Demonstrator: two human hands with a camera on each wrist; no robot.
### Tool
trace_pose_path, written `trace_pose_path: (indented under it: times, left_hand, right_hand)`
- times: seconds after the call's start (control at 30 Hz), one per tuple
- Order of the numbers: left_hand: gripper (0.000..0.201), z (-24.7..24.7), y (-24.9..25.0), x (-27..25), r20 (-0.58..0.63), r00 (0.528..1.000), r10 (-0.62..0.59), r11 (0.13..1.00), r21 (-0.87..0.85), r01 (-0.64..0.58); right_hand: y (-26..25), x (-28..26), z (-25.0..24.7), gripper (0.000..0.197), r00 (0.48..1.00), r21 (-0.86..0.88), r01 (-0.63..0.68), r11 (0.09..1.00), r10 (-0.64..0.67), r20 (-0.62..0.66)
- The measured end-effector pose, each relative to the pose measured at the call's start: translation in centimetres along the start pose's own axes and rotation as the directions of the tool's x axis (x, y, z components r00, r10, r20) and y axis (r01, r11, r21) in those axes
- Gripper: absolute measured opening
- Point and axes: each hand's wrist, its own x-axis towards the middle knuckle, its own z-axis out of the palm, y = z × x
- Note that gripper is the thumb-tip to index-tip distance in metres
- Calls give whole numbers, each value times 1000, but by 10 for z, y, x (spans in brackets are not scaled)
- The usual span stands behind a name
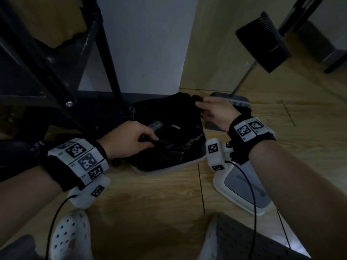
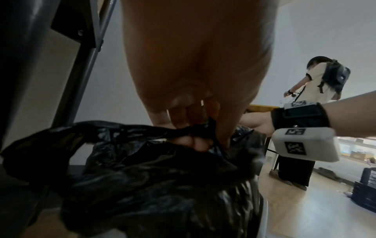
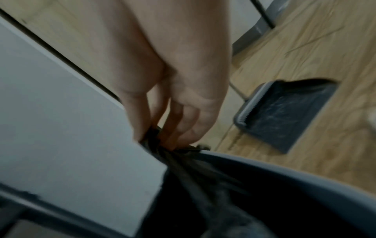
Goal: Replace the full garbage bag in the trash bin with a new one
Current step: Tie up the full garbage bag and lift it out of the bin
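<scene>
A black garbage bag (image 1: 174, 132) sits in a white trash bin (image 1: 189, 162) on the wooden floor. My left hand (image 1: 131, 137) pinches a gathered edge of the bag (image 2: 142, 161) on its near left side; the left wrist view shows the fingers (image 2: 195, 143) curled round the twisted plastic. At the far right corner my right hand (image 1: 212, 111) grips another bunched edge of the bag (image 3: 183, 169), lifted just above the bin's rim (image 3: 264, 167). The bag's mouth hangs open between the two hands.
A white and grey bin lid (image 1: 242, 186) lies on the floor to the right. A dark dustpan (image 1: 234, 102) and a broom head (image 1: 262, 42) stand behind it. A black metal rack (image 1: 56, 72) rises at the left. Another person (image 2: 313, 83) stands farther off.
</scene>
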Motion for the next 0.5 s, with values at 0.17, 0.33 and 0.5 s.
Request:
trace_pose_path:
  times: [0.17, 0.33, 0.5]
  left_hand:
    - [20, -8, 10, 18, -48, 999, -18, 996, 86, 22]
    - [28, -15, 19, 39, -30, 997, -67, 994, 83, 69]
    - [29, -19, 17, 51, -50, 995, -84, 983, 160, 91]
  right_hand:
    - [-35, -8, -3, 9, 975, -348, -6, 937, 82, 206]
    - [-64, 26, -20, 27, 983, -382, -155, 911, 182, 34]
    - [-64, 63, -12, 48, 896, -595, -330, 732, 442, 47]
